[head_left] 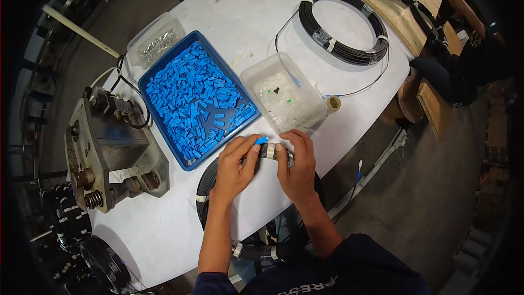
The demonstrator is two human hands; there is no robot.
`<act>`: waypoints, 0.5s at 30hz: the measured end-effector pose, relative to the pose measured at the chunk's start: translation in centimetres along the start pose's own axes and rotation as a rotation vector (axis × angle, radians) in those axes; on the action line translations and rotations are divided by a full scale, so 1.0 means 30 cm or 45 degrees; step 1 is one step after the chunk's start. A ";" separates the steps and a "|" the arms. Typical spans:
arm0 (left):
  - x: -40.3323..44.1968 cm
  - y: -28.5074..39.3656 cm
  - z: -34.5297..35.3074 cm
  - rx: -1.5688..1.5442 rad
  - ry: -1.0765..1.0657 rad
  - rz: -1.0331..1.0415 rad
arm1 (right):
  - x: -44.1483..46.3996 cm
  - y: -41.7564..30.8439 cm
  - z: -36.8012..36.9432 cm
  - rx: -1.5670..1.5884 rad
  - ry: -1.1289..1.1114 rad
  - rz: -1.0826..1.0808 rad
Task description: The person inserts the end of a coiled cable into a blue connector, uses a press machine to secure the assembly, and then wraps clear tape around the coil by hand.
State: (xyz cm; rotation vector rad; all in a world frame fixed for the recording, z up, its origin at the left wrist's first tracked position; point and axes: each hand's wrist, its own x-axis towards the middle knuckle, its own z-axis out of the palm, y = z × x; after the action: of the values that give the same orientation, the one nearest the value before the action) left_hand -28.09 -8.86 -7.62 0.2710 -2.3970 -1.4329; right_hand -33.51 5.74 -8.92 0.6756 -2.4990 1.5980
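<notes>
My left hand (238,163) pinches a small blue connector housing (262,140) between thumb and fingertips. Close by on the right, my right hand (296,165) has its fingers bent, with a small gap between thumb and index fingertip; nothing shows clearly in it. Beneath both hands lies a coil of black cable (206,181), bound with white bands and partly hidden by my arms. It overhangs the front table edge toward my body. A blue tray (238,133) filled with loose blue housings sits just beyond my left hand.
Beyond my hands are a clear plastic box (312,110) of small translucent pieces and a cardboard tube (332,104). Another black cable coil (349,56) lies at the far right. A metal press fixture (117,147) and a second clear box (137,40) stand left. Another person works at upper right.
</notes>
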 end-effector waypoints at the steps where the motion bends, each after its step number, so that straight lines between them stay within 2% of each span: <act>1: 0.006 0.006 0.000 -0.064 -0.007 -0.060 | 0.008 0.001 -0.008 -0.050 0.022 -0.009; 3: 0.009 0.003 0.008 -0.087 -0.015 -0.066 | 0.024 0.003 -0.019 -0.064 0.037 0.010; 5: 0.009 -0.010 0.017 -0.005 -0.032 0.005 | 0.038 0.018 -0.038 -0.103 -0.072 -0.042; 13: 0.057 0.014 0.041 -0.049 -0.054 -0.025 | 0.170 -0.055 -0.162 -0.187 -0.074 -0.033; 15: 0.071 0.015 0.046 -0.065 -0.060 -0.027 | 0.230 -0.047 -0.170 -0.175 -0.190 -0.071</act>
State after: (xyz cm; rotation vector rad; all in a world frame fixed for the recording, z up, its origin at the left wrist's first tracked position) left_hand -30.57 -8.22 -7.42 0.2533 -2.3977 -1.5242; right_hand -39.88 7.60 -3.31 0.8674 -2.6382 1.3895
